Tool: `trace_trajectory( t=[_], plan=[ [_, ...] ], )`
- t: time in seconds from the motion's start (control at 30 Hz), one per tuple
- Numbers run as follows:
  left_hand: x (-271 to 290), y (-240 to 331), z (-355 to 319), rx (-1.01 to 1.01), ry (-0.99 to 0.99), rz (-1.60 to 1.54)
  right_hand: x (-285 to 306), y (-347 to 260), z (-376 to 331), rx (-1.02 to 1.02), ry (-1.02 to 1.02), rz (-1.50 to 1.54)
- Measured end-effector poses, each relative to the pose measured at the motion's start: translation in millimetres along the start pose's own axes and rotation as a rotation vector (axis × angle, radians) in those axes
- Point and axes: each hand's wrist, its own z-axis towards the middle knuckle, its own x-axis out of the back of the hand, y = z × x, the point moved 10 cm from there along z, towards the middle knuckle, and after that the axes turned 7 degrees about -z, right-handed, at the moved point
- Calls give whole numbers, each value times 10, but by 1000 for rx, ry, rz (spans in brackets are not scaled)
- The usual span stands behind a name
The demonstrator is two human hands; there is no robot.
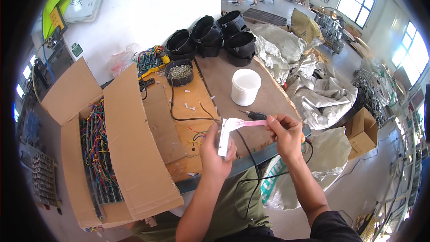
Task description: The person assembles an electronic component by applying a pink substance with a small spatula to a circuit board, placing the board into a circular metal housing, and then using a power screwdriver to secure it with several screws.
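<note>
white strip (224, 136) upright in left grip (217, 152), seemingly pinched.

Brown bench (264, 101) with a white bucket (245, 87) at its middle, stacked black housings (214, 36) beyond the bucket, a black bowl of small parts (180, 72) left of it, open cardboard box of coloured wires (101, 148) far left

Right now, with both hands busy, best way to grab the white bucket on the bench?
Take the white bucket by its open rim, coming from above. It stands upright with its mouth up and bare bench around it; the right hand is nearer, though it pinches the pink strip, so that likely goes down first.
</note>
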Motion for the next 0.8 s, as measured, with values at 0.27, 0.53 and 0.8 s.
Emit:
trace_trajectory(
  t=[0.27,0.53,0.8],
  plan=[
    [208,207,-85,-129,231,-33,-252,26,-357,-52,-169,-9],
    [27,194,-199,-65,22,35,-186,56,-175,-4,-39,120],
    [97,255,-252,-55,37,-76,-285,47,-598,-43,-166,-8]
  ],
)
